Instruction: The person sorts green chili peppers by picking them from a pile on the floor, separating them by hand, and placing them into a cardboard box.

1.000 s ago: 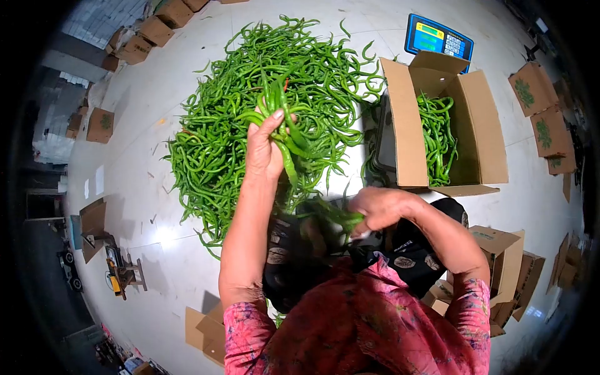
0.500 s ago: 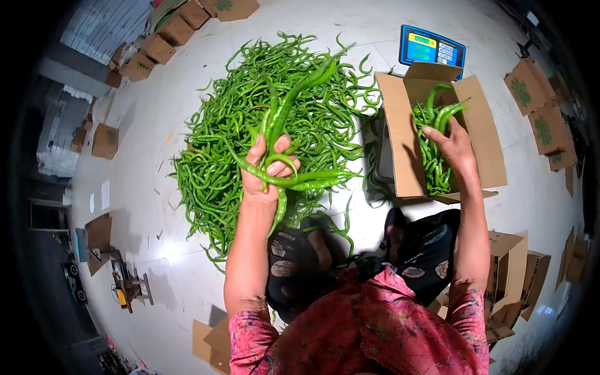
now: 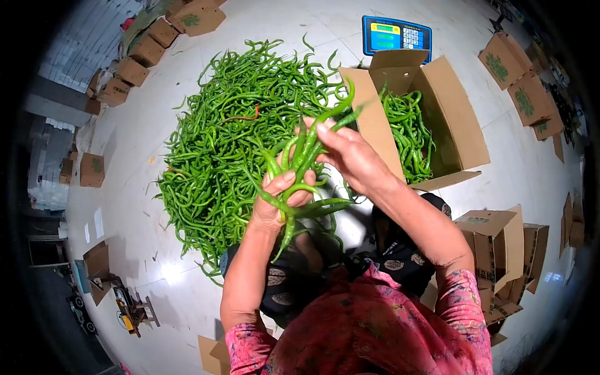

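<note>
A bunch of long green chili peppers (image 3: 301, 153) is wrapped in the fingers of my left hand (image 3: 273, 199), over the near right part of the pile. Some of its peppers point up and others stick out to the right. My right hand (image 3: 353, 155) has its thumb and fingers closed on the upper ends of peppers in this same bunch. Beneath and beyond both hands spreads a large pile of green chili peppers (image 3: 212, 144) on the floor, with one reddish pepper (image 3: 245, 115) on top. To the right, an open cardboard box (image 3: 451, 106) holds more green peppers (image 3: 407, 134).
Behind the box stands a scale's blue display (image 3: 397, 39), lit up. Empty cartons (image 3: 494, 250) lie at my right knee. More boxes (image 3: 147, 50) line the far left, and others (image 3: 525, 94) the right side. A small wooden stool (image 3: 134, 309) sits at the lower left.
My right hand has left the box and come over to the bunch in my left hand, leaving its peppers in the box. The whole view has shifted slightly.
</note>
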The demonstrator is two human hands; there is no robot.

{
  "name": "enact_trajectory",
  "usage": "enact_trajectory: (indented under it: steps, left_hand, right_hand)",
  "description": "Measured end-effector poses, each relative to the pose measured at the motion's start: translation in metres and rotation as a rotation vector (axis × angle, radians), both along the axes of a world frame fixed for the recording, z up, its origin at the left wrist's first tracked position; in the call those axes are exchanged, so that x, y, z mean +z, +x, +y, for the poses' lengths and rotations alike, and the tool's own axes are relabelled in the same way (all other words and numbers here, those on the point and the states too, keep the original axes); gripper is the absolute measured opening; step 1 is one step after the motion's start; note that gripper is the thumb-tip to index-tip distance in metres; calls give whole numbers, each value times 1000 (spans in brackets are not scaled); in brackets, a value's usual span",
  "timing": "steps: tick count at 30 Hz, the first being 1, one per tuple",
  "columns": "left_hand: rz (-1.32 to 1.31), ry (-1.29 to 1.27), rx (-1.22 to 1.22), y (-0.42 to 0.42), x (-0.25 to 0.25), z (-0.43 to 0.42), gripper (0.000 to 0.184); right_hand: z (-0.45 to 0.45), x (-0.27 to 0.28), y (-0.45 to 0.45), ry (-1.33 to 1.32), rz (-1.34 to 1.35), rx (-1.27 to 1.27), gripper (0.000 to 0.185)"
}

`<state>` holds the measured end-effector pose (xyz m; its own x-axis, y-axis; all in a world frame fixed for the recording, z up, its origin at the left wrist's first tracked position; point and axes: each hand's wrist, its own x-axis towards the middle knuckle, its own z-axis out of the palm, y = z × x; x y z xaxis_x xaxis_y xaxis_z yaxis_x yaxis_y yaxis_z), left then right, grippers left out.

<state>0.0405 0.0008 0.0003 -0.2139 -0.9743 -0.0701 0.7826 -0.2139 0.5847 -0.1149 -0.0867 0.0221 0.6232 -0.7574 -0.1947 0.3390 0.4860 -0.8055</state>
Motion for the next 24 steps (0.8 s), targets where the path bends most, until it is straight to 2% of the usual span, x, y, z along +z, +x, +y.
enact_trajectory:
  steps: [2, 6, 11, 15, 18, 22, 24]
  left_hand:
    - [-52, 35, 19, -3, -5, 0, 64]
    - [-79, 120, 24, -7, -10, -3, 63]
    - [-143, 116, -4, -6, -18, -7, 47]
    - [-162, 231, 42, -4, -21, -7, 35]
    - [-256, 322, 144, 1, -29, -6, 35]
    - [-238, 319, 194, 9, -26, -8, 30]
    - [-224, 293, 193, 12, -26, -8, 31]
  right_hand:
    - [-9, -12, -8, 82, -182, 52, 35]
    - [-19, -9, -16, 48, -280, -32, 34]
    - [-35, -9, -38, 17, -226, -145, 38]
    - [-41, -4, -45, 10, -213, -236, 39]
    - [-46, -3, -49, 0, -165, -318, 35]
    - [-46, -3, -56, 7, -43, -352, 26]
    - [-45, -11, -52, 10, 31, -254, 21]
